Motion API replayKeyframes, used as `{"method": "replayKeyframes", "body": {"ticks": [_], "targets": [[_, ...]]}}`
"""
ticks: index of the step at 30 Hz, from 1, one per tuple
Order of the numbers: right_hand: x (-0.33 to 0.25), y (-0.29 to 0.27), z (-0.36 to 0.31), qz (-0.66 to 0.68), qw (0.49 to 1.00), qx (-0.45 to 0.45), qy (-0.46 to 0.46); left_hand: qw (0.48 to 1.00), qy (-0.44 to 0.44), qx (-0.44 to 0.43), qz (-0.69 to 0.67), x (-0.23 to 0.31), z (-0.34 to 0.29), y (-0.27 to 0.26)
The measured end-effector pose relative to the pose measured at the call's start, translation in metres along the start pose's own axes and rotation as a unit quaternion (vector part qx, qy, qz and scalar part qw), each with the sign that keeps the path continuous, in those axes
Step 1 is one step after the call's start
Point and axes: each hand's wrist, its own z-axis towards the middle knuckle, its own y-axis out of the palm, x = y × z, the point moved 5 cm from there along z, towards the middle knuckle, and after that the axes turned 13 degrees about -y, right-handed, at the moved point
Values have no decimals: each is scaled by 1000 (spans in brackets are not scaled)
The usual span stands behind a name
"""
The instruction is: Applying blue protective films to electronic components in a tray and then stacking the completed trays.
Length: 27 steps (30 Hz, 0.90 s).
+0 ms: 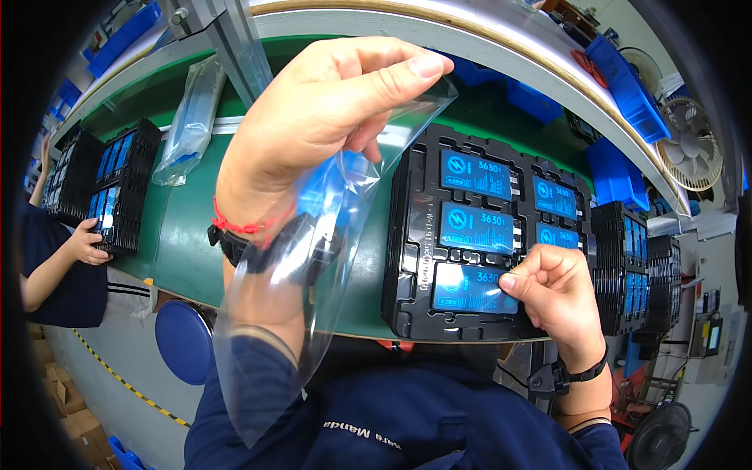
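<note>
My left hand is raised over the bench, its thumb and fingers closed on a clear plastic film. The film hangs in front of my left wrist and forearm, and I cannot tell if it is a single sheet or a bag. At the near side of a black plastic tray, my right hand pinches the right end of a flat blue battery pack. That pack lies in its pocket. Several more blue battery packs fill other pockets of the tray.
Stacked trays of packs stand to the right. On the left, a co-worker's hand touches another tray stack. A folded clear plastic bag lies on the green bench. Blue bins and a metal post stand behind.
</note>
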Motion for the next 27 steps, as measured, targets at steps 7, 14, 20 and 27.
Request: {"method": "replayKeyframes", "body": {"ticks": [7,14,20,27], "targets": [[3,5,-2,-64,995,22,-72,1000,1,9,-1,1,-3,1],[-29,9,-10,-362,914,61,-174,1000,-1,-8,8,0,-1,0],[-28,-30,-12,-170,963,127,-164,998,11,-44,-34,0,-1,14],[-42,-2,-16,-10,972,37,-233,977,47,-150,-142,15,-33,89]]}}
